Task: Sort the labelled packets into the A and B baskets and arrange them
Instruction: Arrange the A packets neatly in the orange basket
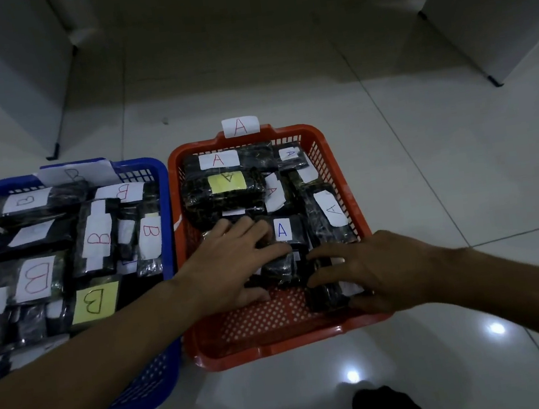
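Note:
The orange basket (278, 342), tagged A at its far rim, holds several dark packets with A labels, among them one with a yellow label (226, 182) and one with a blue A (282, 230). My left hand (234, 259) lies spread over dark packets in the basket's middle, fingers resting on them. My right hand (371, 270) holds a dark packet (325, 297) at the basket's near right, fingers over its top and thumb at its near edge. The blue basket (154, 381) on the left is packed with B-labelled packets, including a yellow-labelled one (95, 302).
Both baskets sit side by side on a glossy white tiled floor (426, 168). White furniture with black feet stands at the far left (9, 83) and far right (491, 7). A dark object (384, 407) shows at the bottom edge.

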A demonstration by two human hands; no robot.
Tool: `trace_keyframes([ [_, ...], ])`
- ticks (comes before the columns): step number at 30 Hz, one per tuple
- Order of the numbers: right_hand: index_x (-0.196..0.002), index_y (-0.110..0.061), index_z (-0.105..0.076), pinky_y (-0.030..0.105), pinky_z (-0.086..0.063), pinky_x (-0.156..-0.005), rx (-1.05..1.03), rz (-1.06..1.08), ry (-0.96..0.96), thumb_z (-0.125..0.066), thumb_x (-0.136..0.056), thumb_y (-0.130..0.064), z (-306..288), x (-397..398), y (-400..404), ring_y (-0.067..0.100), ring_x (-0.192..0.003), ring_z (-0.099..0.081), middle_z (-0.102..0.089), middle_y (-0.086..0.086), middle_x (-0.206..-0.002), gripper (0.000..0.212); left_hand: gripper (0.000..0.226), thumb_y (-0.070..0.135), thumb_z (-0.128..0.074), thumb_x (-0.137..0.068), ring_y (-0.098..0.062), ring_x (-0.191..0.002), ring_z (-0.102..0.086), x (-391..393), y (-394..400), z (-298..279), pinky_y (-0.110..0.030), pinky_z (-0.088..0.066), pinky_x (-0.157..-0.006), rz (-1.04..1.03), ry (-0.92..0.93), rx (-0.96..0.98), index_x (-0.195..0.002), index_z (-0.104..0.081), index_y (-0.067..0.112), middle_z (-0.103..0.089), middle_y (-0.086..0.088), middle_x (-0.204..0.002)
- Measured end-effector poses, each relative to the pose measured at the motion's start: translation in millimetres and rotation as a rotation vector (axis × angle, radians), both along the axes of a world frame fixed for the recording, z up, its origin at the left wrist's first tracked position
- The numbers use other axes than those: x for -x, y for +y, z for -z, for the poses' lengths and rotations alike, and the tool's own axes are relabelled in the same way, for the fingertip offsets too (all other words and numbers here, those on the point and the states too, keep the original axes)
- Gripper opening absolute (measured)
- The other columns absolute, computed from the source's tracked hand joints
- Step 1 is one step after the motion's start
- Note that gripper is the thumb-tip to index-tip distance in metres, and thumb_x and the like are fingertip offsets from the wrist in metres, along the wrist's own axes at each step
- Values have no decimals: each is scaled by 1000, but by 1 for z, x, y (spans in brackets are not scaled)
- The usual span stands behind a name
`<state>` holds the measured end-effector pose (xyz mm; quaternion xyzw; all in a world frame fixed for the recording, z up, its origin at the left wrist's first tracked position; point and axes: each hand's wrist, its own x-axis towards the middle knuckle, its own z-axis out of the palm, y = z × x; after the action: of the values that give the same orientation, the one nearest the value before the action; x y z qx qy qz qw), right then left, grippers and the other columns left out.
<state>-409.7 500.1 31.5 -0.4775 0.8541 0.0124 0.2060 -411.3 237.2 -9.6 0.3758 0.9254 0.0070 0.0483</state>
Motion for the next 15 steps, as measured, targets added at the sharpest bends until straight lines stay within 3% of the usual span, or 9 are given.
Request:
trace_keyframes([
  [3,-146,-36,-35,19,-41,-78,8,29,7,-64,-90,-49,3,-1,3,18,-123,-55,-36,-4,-152,65,82,68,-58,-80,-20,-128,-26,1,16,4,-39,-26,-104,-56,-12,23,-146,-23,33,-28,0,-145],
  [5,-143,-29,-34,22,-48,-75,29,61,31,-72,-82,-53,6,-2,6,18,-112,-62,-52,-1,-139,76,82,65,-61,-79,-20,-124,-30,3,26,6,-39,-28,-100,-45,14,-8,-143,-25,29,-33,0,-141],
  [9,-130,-22,-48,24,-54,-70,115,34,110,-70,-79,-52,9,-7,11,18,-100,-68,-64,1,-124,63,82,61,-72,-71,-22,-115,-35,6,29,14,-40,-35,-93,-19,80,-17,-133,-33,24,-41,-2,-132],
  [15,-130,-22,-56,24,-52,-81,179,32,14,-70,-78,-52,-2,7,10,14,-108,-61,-64,-3,-124,62,80,55,-74,-62,-26,-112,-41,7,31,19,-41,-39,-86,-50,125,15,-128,-44,19,-44,-4,-128],
])
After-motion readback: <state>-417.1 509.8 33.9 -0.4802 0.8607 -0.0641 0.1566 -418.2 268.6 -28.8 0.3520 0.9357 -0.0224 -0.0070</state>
